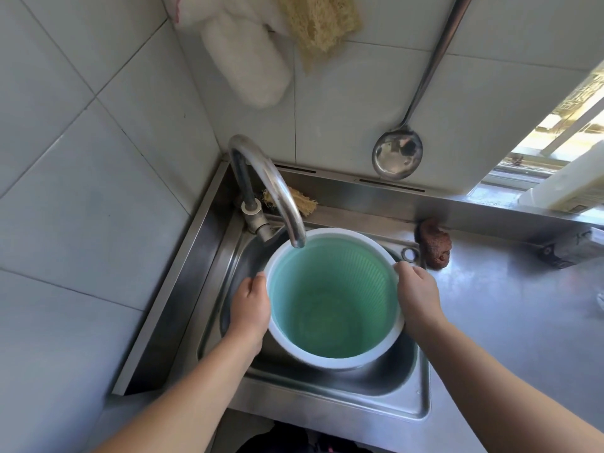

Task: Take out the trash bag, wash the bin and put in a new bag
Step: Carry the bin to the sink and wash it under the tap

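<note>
A round bin, green inside with a white rim and no bag in it, stands upright in the steel sink set into the back left corner of the surface. The left hand is curled around the left side of the rim, fingers wrapped over the outside wall, and the right hand grips the right side of the rim the same way, so the bin is held between the two. Whether its base touches the sink floor cannot be seen.

The curved tap rises from the back left corner of the sink, and its spout ends just over the far edge of the bin's rim. I can't make out water coming from it. The bottom of the bin looks faintly ringed, but whether it is wet is unclear.

Behind the tap, on the back ledge of the sink, lies a yellowish scrubber. A brown lump sits on the surface just beside the sink's back right corner. On the tiled wall above hang a metal ladle, a pale fibrous sponge and a white cloth bundle. A window opens at the far right.
</note>
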{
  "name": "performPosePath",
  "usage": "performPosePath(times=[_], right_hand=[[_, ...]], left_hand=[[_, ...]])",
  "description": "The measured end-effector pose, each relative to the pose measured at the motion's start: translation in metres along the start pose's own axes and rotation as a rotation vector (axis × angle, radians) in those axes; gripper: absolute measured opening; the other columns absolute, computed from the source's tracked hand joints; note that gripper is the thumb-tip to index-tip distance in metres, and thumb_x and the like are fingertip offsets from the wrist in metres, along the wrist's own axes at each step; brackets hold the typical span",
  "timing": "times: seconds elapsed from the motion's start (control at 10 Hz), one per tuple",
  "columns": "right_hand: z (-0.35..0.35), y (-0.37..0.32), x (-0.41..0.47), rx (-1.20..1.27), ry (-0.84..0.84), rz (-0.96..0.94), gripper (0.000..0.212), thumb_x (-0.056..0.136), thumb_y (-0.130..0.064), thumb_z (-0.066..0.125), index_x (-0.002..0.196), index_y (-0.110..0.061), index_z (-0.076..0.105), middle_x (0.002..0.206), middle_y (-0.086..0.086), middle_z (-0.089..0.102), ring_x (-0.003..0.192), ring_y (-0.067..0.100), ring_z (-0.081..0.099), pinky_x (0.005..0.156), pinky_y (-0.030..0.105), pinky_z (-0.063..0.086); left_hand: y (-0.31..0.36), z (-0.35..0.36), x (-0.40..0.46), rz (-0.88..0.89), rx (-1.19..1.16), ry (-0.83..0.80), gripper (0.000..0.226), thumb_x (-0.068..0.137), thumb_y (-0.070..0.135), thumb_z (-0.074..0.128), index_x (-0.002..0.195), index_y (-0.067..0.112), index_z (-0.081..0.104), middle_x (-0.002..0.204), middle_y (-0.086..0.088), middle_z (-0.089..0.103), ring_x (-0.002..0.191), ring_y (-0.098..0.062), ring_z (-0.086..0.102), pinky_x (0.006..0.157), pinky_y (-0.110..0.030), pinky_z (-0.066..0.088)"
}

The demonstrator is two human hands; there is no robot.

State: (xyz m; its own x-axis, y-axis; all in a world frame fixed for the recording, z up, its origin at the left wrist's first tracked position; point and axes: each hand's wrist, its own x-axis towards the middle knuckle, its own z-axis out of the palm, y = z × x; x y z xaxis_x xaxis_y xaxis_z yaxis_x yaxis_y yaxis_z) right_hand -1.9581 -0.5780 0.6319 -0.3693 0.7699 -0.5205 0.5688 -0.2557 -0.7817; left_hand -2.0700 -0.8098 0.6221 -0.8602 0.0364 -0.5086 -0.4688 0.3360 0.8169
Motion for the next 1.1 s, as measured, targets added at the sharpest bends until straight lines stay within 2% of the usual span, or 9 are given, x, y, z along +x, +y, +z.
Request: performPosePath(times=[0.2, 0.3, 0.4, 0.6, 0.7, 0.8, 0.9, 1.0, 1.1], right_hand=[[-0.002, -0.023, -0.011, 0.028, -0.066, -0.055, 0.017, 0.073, -0.028, 0.056, 0.072, -0.011, 0.055, 0.076, 0.011, 0.054, 0.070, 0.025, 0.054, 0.064, 0.043, 0.046], [-0.005, -0.045, -0.019, -0.038, -0.111, -0.150, 0.022, 0.081, -0.020, 0.051, 0.079, -0.008, 0.069, 0.070, 0.007, 0.061, 0.064, 0.021, 0.056, 0.058, 0.037, 0.046], [-0.012, -0.071, -0.022, -0.171, -0.137, -0.176, 0.026, 0.083, -0.016, 0.050, 0.063, -0.009, 0.066, 0.049, -0.002, 0.050, 0.042, 0.016, 0.046, 0.042, 0.023, 0.038], [-0.017, -0.121, -0.028, -0.475, -0.128, -0.236, 0.020, 0.080, -0.013, 0.050, 0.063, -0.006, 0.056, 0.052, 0.010, 0.042, 0.035, 0.018, 0.037, 0.039, 0.025, 0.034], [-0.014, -0.139, -0.030, -0.743, -0.125, -0.277, 0.024, 0.086, -0.018, 0.051, 0.062, -0.014, 0.052, 0.059, 0.008, 0.053, 0.051, 0.023, 0.053, 0.052, 0.036, 0.053], [-0.010, -0.149, -0.026, -0.880, -0.099, -0.280, 0.028, 0.090, -0.018, 0.048, 0.063, -0.015, 0.051, 0.066, 0.008, 0.056, 0.065, 0.025, 0.057, 0.071, 0.040, 0.057], [-0.010, -0.147, -0.026, -0.978, -0.088, -0.241, 0.029, 0.093, -0.014, 0.043, 0.064, -0.016, 0.048, 0.066, 0.003, 0.048, 0.056, 0.017, 0.045, 0.054, 0.022, 0.043], [-0.014, -0.139, -0.030, -0.847, -0.094, -0.131, 0.020, 0.088, -0.008, 0.042, 0.083, -0.002, 0.060, 0.066, 0.013, 0.046, 0.047, 0.019, 0.038, 0.039, 0.020, 0.033], [-0.012, -0.138, -0.026, -0.751, -0.081, -0.092, 0.019, 0.085, -0.009, 0.042, 0.087, -0.002, 0.060, 0.064, 0.011, 0.040, 0.043, 0.016, 0.031, 0.035, 0.015, 0.028]], left_hand=[[0.003, -0.005, -0.001, -0.037, -0.131, -0.006, 0.023, 0.090, 0.025, 0.044, 0.097, 0.020, 0.065, 0.093, -0.008, 0.072, 0.081, -0.029, 0.067, 0.064, -0.032, 0.049], [0.015, -0.008, -0.001, -0.010, -0.189, -0.091, 0.026, 0.089, 0.026, 0.048, 0.089, 0.018, 0.073, 0.083, -0.006, 0.077, 0.074, -0.027, 0.072, 0.053, -0.029, 0.052], [0.021, -0.012, -0.001, -0.093, -0.283, -0.121, 0.024, 0.081, 0.026, 0.054, 0.080, 0.013, 0.075, 0.073, -0.008, 0.076, 0.060, -0.025, 0.070, 0.046, -0.028, 0.052], [0.011, -0.003, -0.003, -0.344, -0.472, -0.170, 0.029, 0.079, 0.020, 0.057, 0.058, 0.016, 0.076, 0.069, -0.012, 0.075, 0.058, -0.027, 0.071, 0.062, -0.036, 0.055], [-0.001, 0.005, -0.008, -0.420, -0.501, -0.193, 0.021, 0.075, 0.023, 0.059, 0.068, 0.013, 0.076, 0.075, -0.013, 0.075, 0.067, -0.030, 0.070, 0.068, -0.039, 0.053], [-0.015, 0.016, -0.014, -0.474, -0.529, -0.231, 0.020, 0.072, 0.027, 0.061, 0.066, 0.017, 0.076, 0.074, -0.010, 0.075, 0.061, -0.027, 0.070, 0.067, -0.039, 0.051], [-0.025, 0.025, -0.020, -0.537, -0.549, -0.269, 0.019, 0.073, 0.028, 0.061, 0.065, 0.020, 0.077, 0.075, -0.008, 0.076, 0.060, -0.026, 0.071, 0.061, -0.034, 0.052], [-0.030, 0.032, -0.024, -0.578, -0.530, -0.313, 0.016, 0.067, 0.030, 0.063, 0.067, 0.020, 0.076, 0.079, -0.009, 0.074, 0.071, -0.027, 0.068, 0.065, -0.036, 0.049], [-0.028, 0.036, -0.022, -0.584, -0.538, -0.344, 0.018, 0.071, 0.025, 0.061, 0.080, 0.019, 0.076, 0.084, -0.011, 0.072, 0.079, -0.029, 0.065, 0.071, -0.040, 0.045]])
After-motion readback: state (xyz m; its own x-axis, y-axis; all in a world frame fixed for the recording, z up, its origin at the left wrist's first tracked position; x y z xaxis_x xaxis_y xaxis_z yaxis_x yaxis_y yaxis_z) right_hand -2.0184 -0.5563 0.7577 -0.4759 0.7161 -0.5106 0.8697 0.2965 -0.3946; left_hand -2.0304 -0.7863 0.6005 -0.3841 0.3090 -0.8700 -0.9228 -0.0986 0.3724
